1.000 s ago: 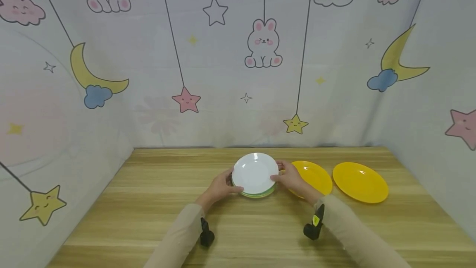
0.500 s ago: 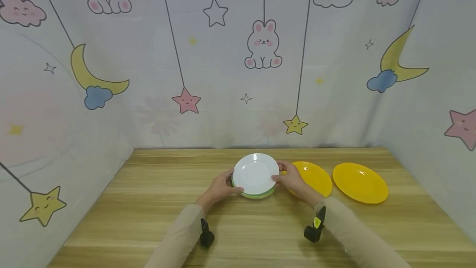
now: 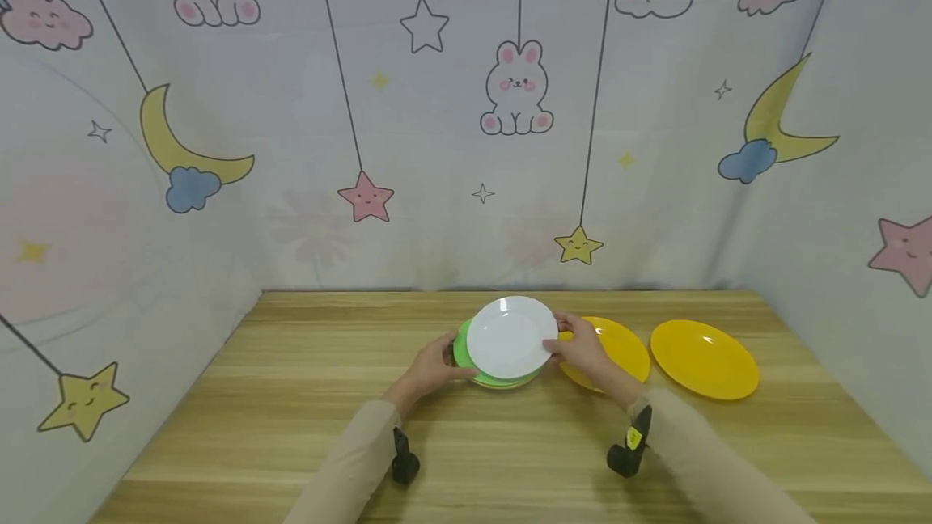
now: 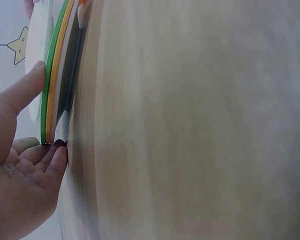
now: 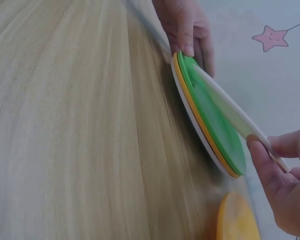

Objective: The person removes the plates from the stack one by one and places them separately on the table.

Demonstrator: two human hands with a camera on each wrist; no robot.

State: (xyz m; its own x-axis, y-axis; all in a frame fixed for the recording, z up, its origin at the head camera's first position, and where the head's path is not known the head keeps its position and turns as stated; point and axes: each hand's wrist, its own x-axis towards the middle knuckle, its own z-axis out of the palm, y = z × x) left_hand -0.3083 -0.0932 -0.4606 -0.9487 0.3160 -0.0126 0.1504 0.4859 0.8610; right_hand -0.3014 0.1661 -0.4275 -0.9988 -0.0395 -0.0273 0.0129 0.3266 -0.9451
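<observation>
In the head view a white plate (image 3: 512, 336) sits tilted over a green plate (image 3: 463, 352). My right hand (image 3: 581, 352) pinches the white plate's right rim between thumb and fingers. Below the green plate, the left wrist view shows an orange-yellow plate edge (image 4: 57, 75) and a pale plate under it. My left hand (image 3: 431, 366) grips this stack at its left side, thumb on the green rim (image 4: 46, 100) and fingers beneath. From the right wrist view, the white plate (image 5: 235, 107) is raised at my right hand while its far edge stays close to the green plate (image 5: 215, 115).
Two yellow plates lie on the wooden table (image 3: 328, 443) to the right. The nearer one (image 3: 619, 350) is partly behind my right hand and wrist; the other (image 3: 704, 359) is farther right. A patterned cloth wall (image 3: 437, 249) borders the table's back.
My right hand has shifted right and slightly up with the white plate, uncovering the green plate's left part. My left hand and the stack have hardly moved.
</observation>
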